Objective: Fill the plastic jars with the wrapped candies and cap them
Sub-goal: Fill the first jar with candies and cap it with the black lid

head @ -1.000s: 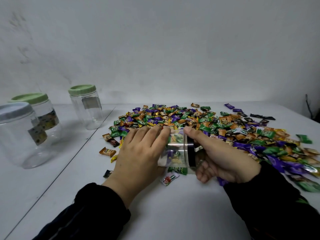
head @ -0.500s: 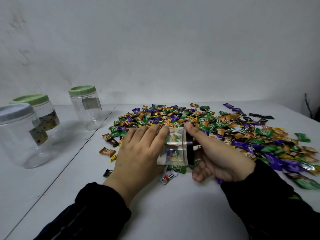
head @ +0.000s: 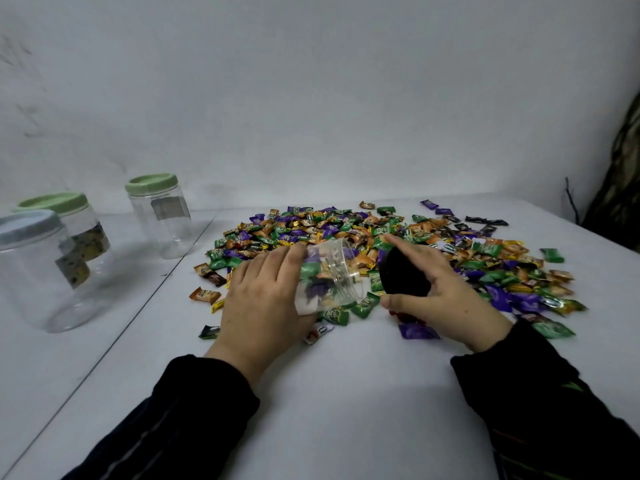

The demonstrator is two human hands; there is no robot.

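Observation:
My left hand [head: 266, 299] grips a small clear plastic jar [head: 332, 271] lying on its side, with its open mouth turned to the right. A few wrapped candies show inside it. My right hand [head: 440, 292] holds the jar's black cap [head: 403, 273], a short gap away from the mouth. Behind and to the right of both hands, a wide pile of wrapped candies [head: 398, 237] in green, purple, orange and black covers the white table [head: 346, 393].
Three larger clear capped jars stand at the left: one with a grey-blue lid [head: 38, 271], one green-lidded [head: 76, 233], and one green-lidded further back [head: 159, 216]. Loose candies [head: 204, 294] lie near my left hand. A seam [head: 114, 341] joins two tabletops.
The black cap has come off the small jar. My right hand has drawn it away to the right, and the jar's mouth now stands open.

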